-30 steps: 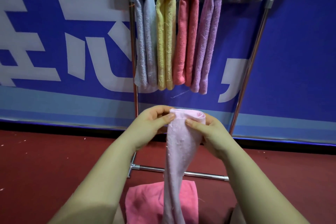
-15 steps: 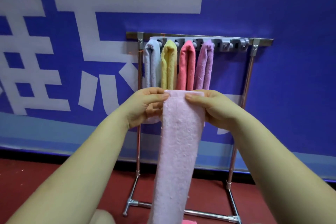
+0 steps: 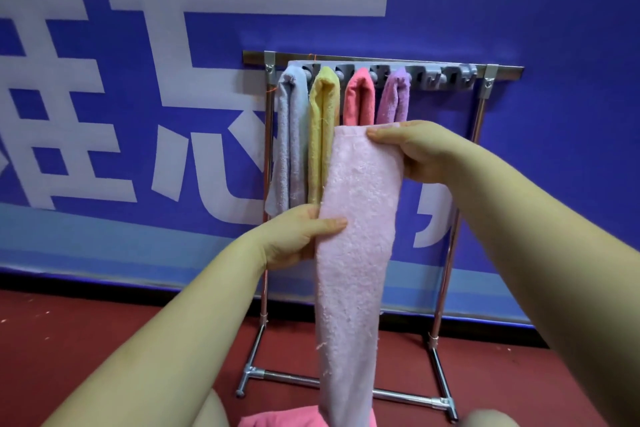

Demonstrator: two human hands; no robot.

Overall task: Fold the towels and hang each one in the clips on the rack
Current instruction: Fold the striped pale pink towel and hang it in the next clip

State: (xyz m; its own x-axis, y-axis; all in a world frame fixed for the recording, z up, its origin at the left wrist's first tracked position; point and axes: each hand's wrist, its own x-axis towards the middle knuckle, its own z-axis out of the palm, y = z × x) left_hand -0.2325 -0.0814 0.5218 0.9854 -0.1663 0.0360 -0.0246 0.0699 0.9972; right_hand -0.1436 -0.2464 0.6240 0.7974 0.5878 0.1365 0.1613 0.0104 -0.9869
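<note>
A: Where is the pale pink towel (image 3: 356,236)?

B: We hold it folded long, hanging in front of the rack (image 3: 481,107). Our right hand (image 3: 422,152) pinches its top edge; our left hand (image 3: 294,236) pinches its left side, lower.

A: And the clips (image 3: 446,74)?

B: We see four towels there: grey (image 3: 289,135), yellow (image 3: 320,135), coral (image 3: 360,97), purple (image 3: 394,100). A pink cloth (image 3: 277,419) lies below on the floor.

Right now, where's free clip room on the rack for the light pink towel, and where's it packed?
Free: the clip bar's right end, between the purple towel and the rack's right post. Crowded: the left stretch, where the grey, yellow, coral and purple towels hang side by side.
</note>
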